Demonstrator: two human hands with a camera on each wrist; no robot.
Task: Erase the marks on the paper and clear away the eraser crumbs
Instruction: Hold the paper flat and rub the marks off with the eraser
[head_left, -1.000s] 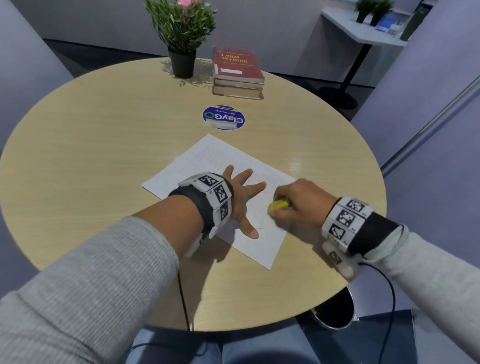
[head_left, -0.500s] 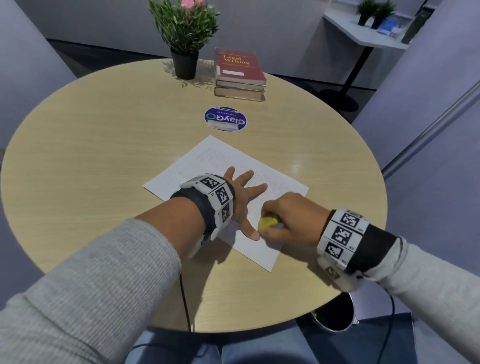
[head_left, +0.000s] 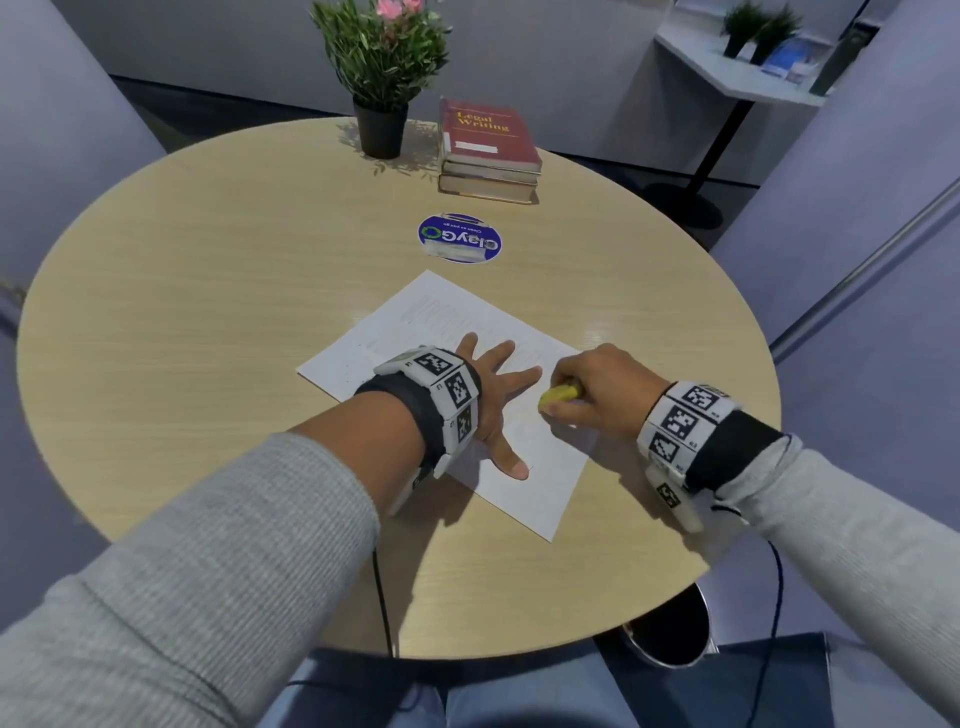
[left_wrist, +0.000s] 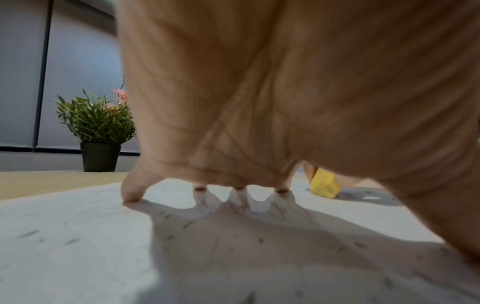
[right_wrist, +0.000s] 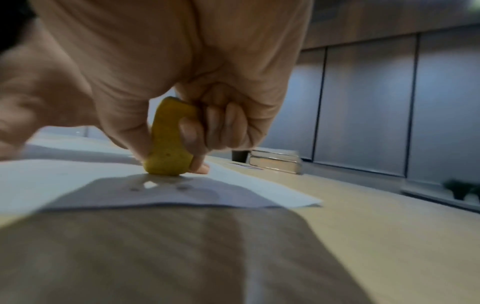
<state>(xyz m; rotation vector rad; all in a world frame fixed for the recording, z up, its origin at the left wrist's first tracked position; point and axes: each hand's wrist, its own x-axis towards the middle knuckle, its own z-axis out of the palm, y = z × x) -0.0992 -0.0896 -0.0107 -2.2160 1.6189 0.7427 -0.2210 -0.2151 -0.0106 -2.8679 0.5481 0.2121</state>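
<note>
Both arms come in wearing light grey ribbed sleeves (head_left: 218, 561), the knit lined with fine horizontal ridges and pushed back from the wrists. On the left wrist sits a black fabric cuff (head_left: 410, 410) — and over it a white segmented band (head_left: 441, 395) of blocky plates, each printed with a black-and-white square marker and a tiny label. The right wrist carries the same kit: black cuff (head_left: 727, 447), white marker band (head_left: 680, 421), and a white block with one more marker hanging below it. Thin black cables (head_left: 382, 597) trail from both wrist units toward the lap — where blue trousers (head_left: 509, 696) show at the bottom edge.
</note>
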